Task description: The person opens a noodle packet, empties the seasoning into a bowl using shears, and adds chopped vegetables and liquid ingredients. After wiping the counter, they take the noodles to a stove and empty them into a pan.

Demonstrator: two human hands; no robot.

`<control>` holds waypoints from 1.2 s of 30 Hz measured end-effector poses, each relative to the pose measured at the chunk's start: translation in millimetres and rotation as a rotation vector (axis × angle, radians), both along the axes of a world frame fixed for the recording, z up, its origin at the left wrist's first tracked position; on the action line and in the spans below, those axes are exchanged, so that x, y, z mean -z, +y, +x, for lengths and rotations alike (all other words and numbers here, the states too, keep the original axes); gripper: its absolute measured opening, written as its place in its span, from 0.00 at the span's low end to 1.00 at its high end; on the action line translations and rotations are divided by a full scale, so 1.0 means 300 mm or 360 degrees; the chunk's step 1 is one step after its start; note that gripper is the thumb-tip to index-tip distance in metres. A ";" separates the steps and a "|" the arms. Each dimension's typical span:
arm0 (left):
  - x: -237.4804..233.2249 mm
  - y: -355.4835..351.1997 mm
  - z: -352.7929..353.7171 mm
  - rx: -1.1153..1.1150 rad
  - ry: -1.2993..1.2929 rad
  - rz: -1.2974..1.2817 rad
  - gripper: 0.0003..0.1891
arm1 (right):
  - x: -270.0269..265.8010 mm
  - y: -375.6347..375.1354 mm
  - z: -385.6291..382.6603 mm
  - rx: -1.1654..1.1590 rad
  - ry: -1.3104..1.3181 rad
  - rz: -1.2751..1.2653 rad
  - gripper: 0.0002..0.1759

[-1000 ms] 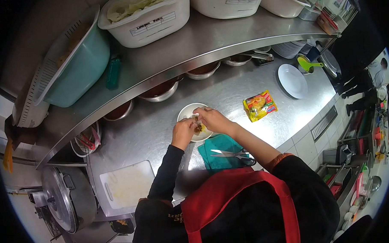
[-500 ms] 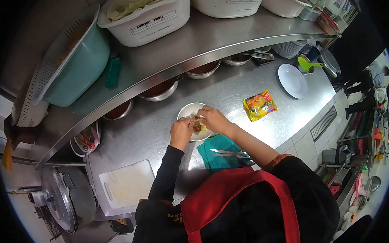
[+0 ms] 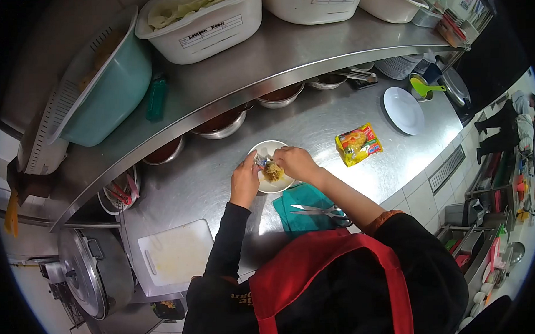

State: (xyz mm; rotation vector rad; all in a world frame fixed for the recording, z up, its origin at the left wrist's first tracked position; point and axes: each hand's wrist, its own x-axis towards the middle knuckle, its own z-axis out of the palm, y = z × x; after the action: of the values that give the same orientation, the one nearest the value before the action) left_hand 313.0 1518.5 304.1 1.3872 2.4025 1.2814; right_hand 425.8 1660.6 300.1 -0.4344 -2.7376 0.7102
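Observation:
A small white bowl [image 3: 269,146] stands on the steel counter with a yellowish-brown heap of seasoning [image 3: 273,171] in it. Over its left rim, my left hand [image 3: 245,181] pinches a small, shiny seasoning sachet [image 3: 261,161] with a bluish patch. My right hand [image 3: 297,164] is closed at the sachet's other side, above the right rim; its fingertips are partly hidden. Just below the bowl lies a folded green cloth [image 3: 293,218] with metal scissors [image 3: 316,211] on it. A yellow-and-red instant noodle packet [image 3: 359,145] lies to the right.
A white cutting board [image 3: 179,252] lies at left, near a large lidded pot [image 3: 86,276]. Metal bowls of red sauce [image 3: 222,131] sit under the overhead shelf [image 3: 310,48], which carries plastic tubs [image 3: 201,34]. A white plate [image 3: 403,111] is at right. People stand farther off [image 3: 501,123].
The sachet now shows between my hands, and the heap in the bowl looks larger and paler. My left hand has turned and shifted slightly left; my right hand has moved little.

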 end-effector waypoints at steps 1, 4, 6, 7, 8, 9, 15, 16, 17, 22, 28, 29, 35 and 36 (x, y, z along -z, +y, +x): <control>0.009 -0.004 -0.007 0.0023 0.0004 -0.0011 0.12 | -0.004 0.002 0.006 0.0010 0.0024 -0.0005 0.05; 0.023 -0.013 -0.018 0.0071 0.0018 -0.0074 0.06 | -0.018 0.002 0.016 0.0092 0.0027 -0.0011 0.04; 0.011 -0.012 -0.010 0.0075 0.0032 -0.0162 0.03 | -0.022 -0.006 0.019 0.0216 -0.0065 -0.0005 0.03; 0.008 -0.011 -0.009 0.0055 0.0010 -0.0178 0.03 | -0.020 -0.005 0.021 0.0262 -0.0073 0.0042 0.03; 0.005 -0.010 -0.010 0.0033 -0.0012 -0.0195 0.03 | -0.016 -0.004 0.022 0.0306 -0.0082 0.0090 0.03; 0.004 -0.012 -0.010 0.0011 -0.0033 -0.0214 0.04 | -0.014 -0.004 0.023 0.0350 -0.0090 0.0135 0.03; -0.012 -0.010 0.004 0.0069 0.0072 -0.0163 0.02 | -0.021 -0.001 0.019 0.0401 -0.0027 0.0215 0.04; -0.012 -0.009 0.004 0.0067 0.0109 -0.0167 0.02 | -0.020 -0.002 0.017 0.0420 -0.0030 0.0221 0.04; -0.012 -0.010 0.003 0.0066 0.0144 -0.0172 0.02 | -0.015 -0.005 0.013 0.0440 -0.0034 0.0227 0.06; -0.015 -0.036 -0.024 -0.0011 0.0211 -0.0187 0.01 | 0.003 0.024 0.009 0.0524 -0.0056 0.0276 0.07; -0.030 0.016 -0.001 0.0029 0.0126 -0.0164 0.03 | -0.054 -0.026 -0.019 0.0330 -0.0186 0.0016 0.05; -0.039 0.030 0.008 0.0015 0.0101 -0.0178 0.03 | -0.043 -0.028 -0.018 0.0309 -0.0156 -0.0006 0.05; -0.001 0.065 0.017 0.0033 0.0096 -0.0177 0.03 | -0.017 -0.012 -0.001 0.0290 -0.0179 -0.0034 0.05; -0.002 0.066 0.019 0.0044 0.0094 -0.0173 0.03 | -0.007 -0.011 0.002 0.0284 -0.0144 -0.0033 0.04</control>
State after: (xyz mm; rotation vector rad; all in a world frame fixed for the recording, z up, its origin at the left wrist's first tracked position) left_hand 318.7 1538.2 304.6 1.4417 2.4411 1.1010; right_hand 426.4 1657.4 302.3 -0.7214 -2.7319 0.6883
